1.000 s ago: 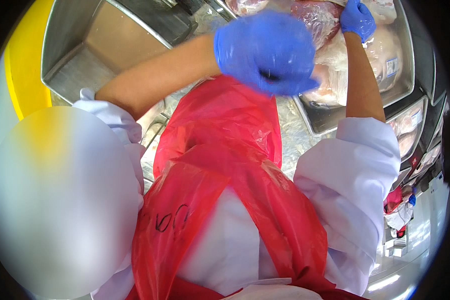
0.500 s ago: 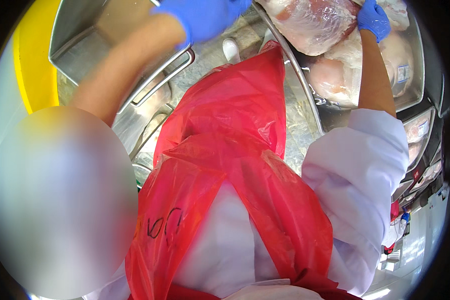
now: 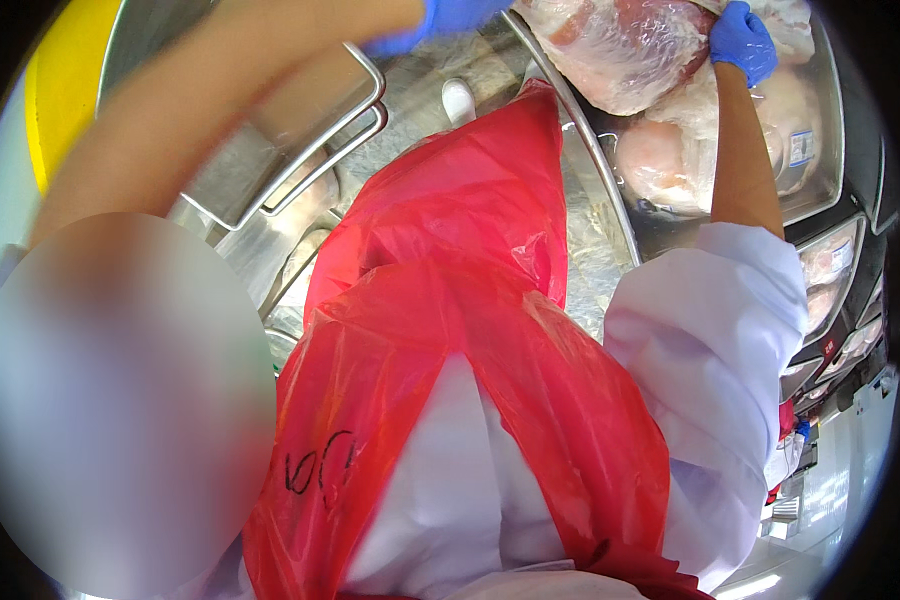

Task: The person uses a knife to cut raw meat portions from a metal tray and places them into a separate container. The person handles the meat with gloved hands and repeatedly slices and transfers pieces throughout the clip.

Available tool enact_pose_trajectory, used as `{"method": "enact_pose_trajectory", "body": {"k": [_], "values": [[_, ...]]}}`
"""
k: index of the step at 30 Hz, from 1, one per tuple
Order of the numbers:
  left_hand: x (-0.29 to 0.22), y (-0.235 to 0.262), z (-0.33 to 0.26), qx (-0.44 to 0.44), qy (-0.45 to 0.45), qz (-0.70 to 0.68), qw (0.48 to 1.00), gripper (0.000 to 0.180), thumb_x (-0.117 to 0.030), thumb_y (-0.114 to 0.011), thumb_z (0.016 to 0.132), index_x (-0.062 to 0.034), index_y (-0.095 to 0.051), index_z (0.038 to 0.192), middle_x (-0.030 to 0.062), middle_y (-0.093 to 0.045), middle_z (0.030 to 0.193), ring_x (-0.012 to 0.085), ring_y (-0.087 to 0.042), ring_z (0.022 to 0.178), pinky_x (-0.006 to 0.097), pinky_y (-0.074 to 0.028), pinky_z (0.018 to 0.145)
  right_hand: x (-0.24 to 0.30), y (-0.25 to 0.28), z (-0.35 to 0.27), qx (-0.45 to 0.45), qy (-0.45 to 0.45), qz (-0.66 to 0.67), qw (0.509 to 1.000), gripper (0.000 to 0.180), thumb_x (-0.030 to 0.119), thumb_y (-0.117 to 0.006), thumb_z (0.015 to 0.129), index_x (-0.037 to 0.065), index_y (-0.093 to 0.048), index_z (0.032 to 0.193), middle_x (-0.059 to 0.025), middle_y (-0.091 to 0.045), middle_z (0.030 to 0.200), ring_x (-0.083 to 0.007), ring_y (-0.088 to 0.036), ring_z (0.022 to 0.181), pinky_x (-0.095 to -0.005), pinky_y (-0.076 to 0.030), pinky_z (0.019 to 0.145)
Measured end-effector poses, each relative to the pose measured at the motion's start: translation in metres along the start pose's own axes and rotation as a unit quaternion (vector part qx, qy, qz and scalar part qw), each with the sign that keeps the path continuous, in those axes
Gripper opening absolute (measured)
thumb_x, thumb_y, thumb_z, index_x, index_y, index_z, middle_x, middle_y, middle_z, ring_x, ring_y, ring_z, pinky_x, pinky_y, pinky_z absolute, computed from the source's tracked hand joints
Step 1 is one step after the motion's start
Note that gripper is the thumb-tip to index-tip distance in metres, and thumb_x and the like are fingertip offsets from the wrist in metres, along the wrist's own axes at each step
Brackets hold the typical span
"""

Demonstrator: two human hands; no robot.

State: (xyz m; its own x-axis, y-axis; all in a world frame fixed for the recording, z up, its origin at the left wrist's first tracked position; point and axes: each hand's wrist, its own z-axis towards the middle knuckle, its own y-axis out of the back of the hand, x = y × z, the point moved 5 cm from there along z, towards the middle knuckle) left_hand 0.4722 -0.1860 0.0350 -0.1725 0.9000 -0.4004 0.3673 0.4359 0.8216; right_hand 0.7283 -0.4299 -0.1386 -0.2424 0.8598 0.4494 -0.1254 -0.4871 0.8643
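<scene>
My right hand, in a blue glove, is closed on the edge of a large piece of raw meat. The piece is pink with white fat and lies at the upper right, over more pale raw meat in a metal tub. My left hand, also gloved in blue, is cut off by the top edge. Its fingers are out of sight, so whether it holds anything does not show. The bare left forearm stretches across the upper left, smeared by motion.
Below the left forearm stands a metal container with a looped bar handle. A yellow curved surface is at the far left. More trays of meat line the right side. A blurred oval hides the lower left. White boots show on the floor.
My left forearm has swung outward and up, lying flatter across the view, and its glove has slid toward the top edge. The right hand has barely moved on the meat.
</scene>
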Motion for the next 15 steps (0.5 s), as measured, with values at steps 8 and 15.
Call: {"method": "enact_pose_trajectory", "body": {"k": [8,15], "values": [[-0.008,-0.099,-0.050,-0.199,0.137,-0.099,0.965,0.047,-0.030,-0.059,0.099,-0.0242,-0.057,0.146,0.0215,-0.072,0.088,0.0422,-0.069,0.072,0.052,-0.055,0.067,0.000,0.012,0.000,0.017,0.025,-0.056,0.998,0.036,0.023,-0.050,0.101,-0.001,-0.072,0.085,-0.0207,-0.070,0.083,-0.0324,-0.065,0.073,-0.0457,-0.050,0.065],[0.009,-0.156,-0.053,-0.190,0.146,-0.035,0.970,0.056,-0.032,-0.060,0.099,-0.0319,-0.050,0.153,0.0155,-0.070,0.080,0.0331,-0.066,0.058,0.049,-0.052,0.052,0.009,0.020,0.008,-0.043,0.053,-0.067,0.995,0.043,0.037,-0.048,0.101,0.006,-0.066,0.079,-0.0247,-0.067,0.081,-0.0441,-0.064,0.075,-0.0499,-0.050,0.074]]}}
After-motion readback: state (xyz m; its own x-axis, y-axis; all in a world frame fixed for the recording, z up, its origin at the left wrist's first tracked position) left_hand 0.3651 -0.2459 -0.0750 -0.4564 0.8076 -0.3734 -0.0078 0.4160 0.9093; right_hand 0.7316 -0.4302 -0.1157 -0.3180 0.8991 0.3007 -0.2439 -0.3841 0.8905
